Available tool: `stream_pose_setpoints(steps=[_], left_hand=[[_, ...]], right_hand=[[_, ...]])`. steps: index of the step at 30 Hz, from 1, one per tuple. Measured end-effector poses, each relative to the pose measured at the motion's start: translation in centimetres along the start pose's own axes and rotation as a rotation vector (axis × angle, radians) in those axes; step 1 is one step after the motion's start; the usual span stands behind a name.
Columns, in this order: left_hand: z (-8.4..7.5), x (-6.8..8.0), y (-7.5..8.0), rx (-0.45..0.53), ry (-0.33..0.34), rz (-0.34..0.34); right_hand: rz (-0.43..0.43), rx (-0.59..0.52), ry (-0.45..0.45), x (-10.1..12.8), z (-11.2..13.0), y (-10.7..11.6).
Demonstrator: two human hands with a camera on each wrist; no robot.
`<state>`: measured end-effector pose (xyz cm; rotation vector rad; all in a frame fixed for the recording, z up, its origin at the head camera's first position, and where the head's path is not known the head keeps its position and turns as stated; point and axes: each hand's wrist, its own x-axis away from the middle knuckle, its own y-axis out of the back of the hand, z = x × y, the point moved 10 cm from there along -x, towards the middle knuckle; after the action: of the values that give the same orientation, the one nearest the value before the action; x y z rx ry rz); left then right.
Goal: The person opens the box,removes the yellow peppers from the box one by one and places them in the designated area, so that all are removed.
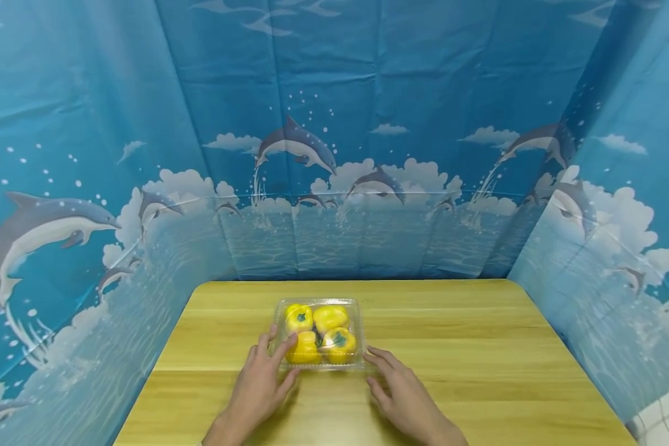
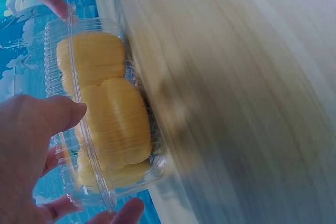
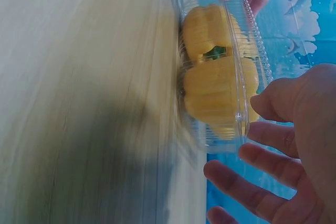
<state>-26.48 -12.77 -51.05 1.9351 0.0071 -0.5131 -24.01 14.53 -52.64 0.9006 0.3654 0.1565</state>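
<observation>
A clear plastic clamshell box (image 1: 319, 365) with its lid down sits on the wooden table. Several yellow bell peppers (image 1: 331, 318) lie inside, some showing green stems. At the box's front left corner is my left hand (image 1: 259, 384), its fingers spread along the left side and over the lid's edge. Its thumb overlaps the front rim in the left wrist view. My right hand (image 1: 404, 393) is at the front right corner, fingers extended and spread. Its fingertips (image 3: 254, 129) are right at the rim, the lower fingers reaching past the box.
The wooden table (image 1: 451, 322) has rounded far corners and extends on both sides of the box. Blue curtains (image 1: 379, 235) printed with dolphins and clouds surround it at the back and sides. White tiles (image 1: 666, 415) show at the lower right.
</observation>
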Motion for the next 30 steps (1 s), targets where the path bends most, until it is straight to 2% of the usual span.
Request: stream_pose_setpoints(steps=[6,19,25,30], left_hand=[[-0.8,-0.1,-0.4,0.018,-0.005,0.024],[-2.3,1.0,-0.6,0.077,-0.029,0.055],[-3.3,1.6,-1.1,0.144,-0.021,0.103],[-3.9,1.9,-1.3,0.18,-0.015,0.113]], right_hand=[[-0.018,0.017,-0.033,0.5,-0.8,1.1],[-0.041,0.015,-0.133,1.9,-2.1,2.5],[-0.056,0.033,-0.146,2.5,-2.6,3.3],[-0.101,0.054,-0.123,3.0,-2.8,4.3]])
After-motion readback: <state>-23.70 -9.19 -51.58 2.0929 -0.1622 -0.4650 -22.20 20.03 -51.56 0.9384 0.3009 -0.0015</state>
